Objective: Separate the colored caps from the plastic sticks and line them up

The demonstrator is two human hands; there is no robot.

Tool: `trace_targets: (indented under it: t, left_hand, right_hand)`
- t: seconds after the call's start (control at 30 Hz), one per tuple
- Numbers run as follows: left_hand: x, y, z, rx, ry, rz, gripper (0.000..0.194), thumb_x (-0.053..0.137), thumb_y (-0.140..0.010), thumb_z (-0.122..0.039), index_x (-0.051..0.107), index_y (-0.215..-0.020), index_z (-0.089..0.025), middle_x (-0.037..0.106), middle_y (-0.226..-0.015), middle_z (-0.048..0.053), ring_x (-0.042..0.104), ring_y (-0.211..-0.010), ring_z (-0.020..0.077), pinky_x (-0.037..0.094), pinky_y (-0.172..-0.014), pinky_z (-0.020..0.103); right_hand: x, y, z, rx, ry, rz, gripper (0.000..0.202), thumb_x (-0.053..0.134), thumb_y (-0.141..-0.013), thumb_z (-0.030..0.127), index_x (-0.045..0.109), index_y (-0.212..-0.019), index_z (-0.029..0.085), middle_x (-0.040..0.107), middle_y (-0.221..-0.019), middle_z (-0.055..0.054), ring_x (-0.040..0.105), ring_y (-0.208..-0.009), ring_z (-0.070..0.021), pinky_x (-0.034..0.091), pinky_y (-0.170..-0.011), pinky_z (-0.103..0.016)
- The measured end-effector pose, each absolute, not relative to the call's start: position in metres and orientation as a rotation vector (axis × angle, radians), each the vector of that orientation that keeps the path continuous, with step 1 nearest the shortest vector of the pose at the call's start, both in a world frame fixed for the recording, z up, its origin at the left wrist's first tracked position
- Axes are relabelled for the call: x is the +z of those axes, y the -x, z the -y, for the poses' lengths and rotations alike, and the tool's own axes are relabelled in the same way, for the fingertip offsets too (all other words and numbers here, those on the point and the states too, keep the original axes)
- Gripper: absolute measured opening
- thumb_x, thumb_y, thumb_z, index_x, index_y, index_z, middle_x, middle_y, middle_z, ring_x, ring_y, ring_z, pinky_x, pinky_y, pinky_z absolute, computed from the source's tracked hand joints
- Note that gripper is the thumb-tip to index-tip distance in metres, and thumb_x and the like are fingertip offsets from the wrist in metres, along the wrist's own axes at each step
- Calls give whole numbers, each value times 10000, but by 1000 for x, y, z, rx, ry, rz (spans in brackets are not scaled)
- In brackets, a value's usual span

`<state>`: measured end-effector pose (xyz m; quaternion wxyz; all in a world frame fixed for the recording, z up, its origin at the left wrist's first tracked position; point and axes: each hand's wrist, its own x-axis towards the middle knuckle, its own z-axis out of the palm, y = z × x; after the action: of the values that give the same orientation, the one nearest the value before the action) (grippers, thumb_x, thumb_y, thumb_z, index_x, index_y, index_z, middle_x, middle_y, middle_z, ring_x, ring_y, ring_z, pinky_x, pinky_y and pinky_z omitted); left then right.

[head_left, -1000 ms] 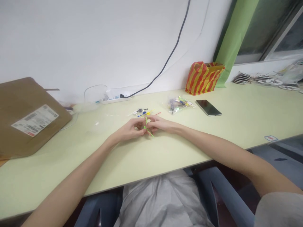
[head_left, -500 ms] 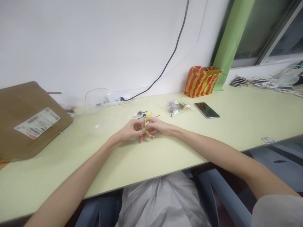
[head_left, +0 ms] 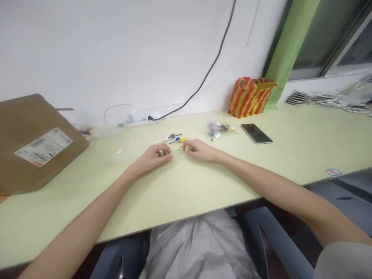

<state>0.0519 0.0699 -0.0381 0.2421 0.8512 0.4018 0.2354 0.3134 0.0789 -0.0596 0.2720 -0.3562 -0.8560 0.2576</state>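
My left hand (head_left: pixel 157 154) is just above the table, thumb and fingers pinched on a small green plastic piece (head_left: pixel 172 153), mostly covered by the fingertips. A short way to its right, my right hand (head_left: pixel 203 150) rests low over the table with curled fingers. A thin green piece (head_left: pixel 190 148) shows under those fingers, its full shape hidden. Red tips poke out beside this hand. Just beyond both hands lie small plastic parts: a blue arrow-like stick (head_left: pixel 173 142), a yellow disc (head_left: pixel 182 140) and a dark disc on a stick (head_left: pixel 172 136).
A clear bag of colored parts (head_left: pixel 219 130) lies behind my right hand, beside a phone (head_left: pixel 256 134). Further back stand a striped bag (head_left: pixel 251 99) and a power strip (head_left: pixel 142 118). At left is a cardboard parcel (head_left: pixel 35 116); clear plastic wrap (head_left: pixel 122 153) lies near my left hand.
My hands, together on the green parts before, have moved apart, left hand leftward and right hand rightward. The green stick that stuck out between them is now mostly out of sight. The view shifted slightly.
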Motion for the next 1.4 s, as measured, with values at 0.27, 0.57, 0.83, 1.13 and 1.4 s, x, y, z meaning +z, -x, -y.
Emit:
trace_targets:
  t: [0.27, 0.57, 0.83, 1.13, 1.4]
  left_hand:
    - [-43, -80, -52, 557, -2365, -932, 279, 608, -940, -419, 714, -1091, -210, 645, -840, 5, 557, -745, 148, 461, -696, 273]
    - [-39, -68, -60, 684, -2344, -1019, 266, 618, -924, -407, 636, -1101, -209, 669, -948, 23, 618, -836, 164, 514, -799, 305]
    - [-47, -50, -79, 506, -2641, -1137, 311, 542, -956, -425, 728, -1131, -247, 623, -1044, 51, 607, -950, 207, 487, -847, 315]
    - [-42, -59, -69, 596, -2435, -1129, 225, 614, -837, -285, 639, -1047, -208, 664, -869, 4, 595, -766, 166, 483, -731, 294]
    - [-42, -64, -70, 515, -2535, -1091, 186, 613, -839, -318, 628, -991, -211, 660, -1043, 32, 610, -939, 205, 491, -864, 340]
  right_hand:
    - [-56, -311, -71, 327, 1015, 2577, 317, 472, -904, 122, 603, -1188, 167, 696, -903, -72, 580, -777, -204, 341, -679, -266]
    - [-55, -311, -71, 318, 1037, 2620, 338, 478, -917, 127, 618, -1222, 166, 714, -984, -99, 607, -827, -213, 361, -707, -273]
    - [-56, -308, -62, 262, 1019, 2605, 348, 457, -937, 95, 623, -1235, 165, 718, -996, -103, 623, -843, -218, 384, -719, -288]
    - [-63, -285, -35, 311, 564, 2616, 397, 495, -916, 33, 606, -1273, 165, 617, -1225, -121, 609, -1034, -217, 486, -876, -319]
    - [-65, -290, -43, 337, 503, 2587, 347, 514, -912, 30, 663, -1189, 178, 644, -1134, -92, 607, -997, -210, 473, -846, -304]
